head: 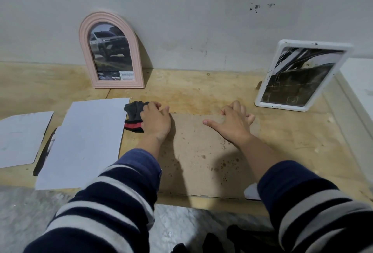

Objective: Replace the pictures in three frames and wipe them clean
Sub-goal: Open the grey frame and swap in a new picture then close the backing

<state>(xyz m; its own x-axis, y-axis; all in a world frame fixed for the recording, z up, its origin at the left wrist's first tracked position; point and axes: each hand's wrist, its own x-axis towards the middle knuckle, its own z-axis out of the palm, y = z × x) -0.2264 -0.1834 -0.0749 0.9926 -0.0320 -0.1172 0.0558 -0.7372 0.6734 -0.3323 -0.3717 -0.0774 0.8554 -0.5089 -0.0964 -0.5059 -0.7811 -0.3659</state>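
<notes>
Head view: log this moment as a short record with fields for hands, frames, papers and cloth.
left hand: fingers curled at the far left edge of the brown backing board
right hand: fingers curled over the board's far edge
pink arched frame: upright against the wall, holds a car picture
white frame: leaning at the right, dark picture inside
white sheets: two, flat on the table, left of the board
cloth: dark with a red band, beside the left hand

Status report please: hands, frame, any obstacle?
Left hand and right hand at backing board far edge. Cloth beside left hand.
</notes>
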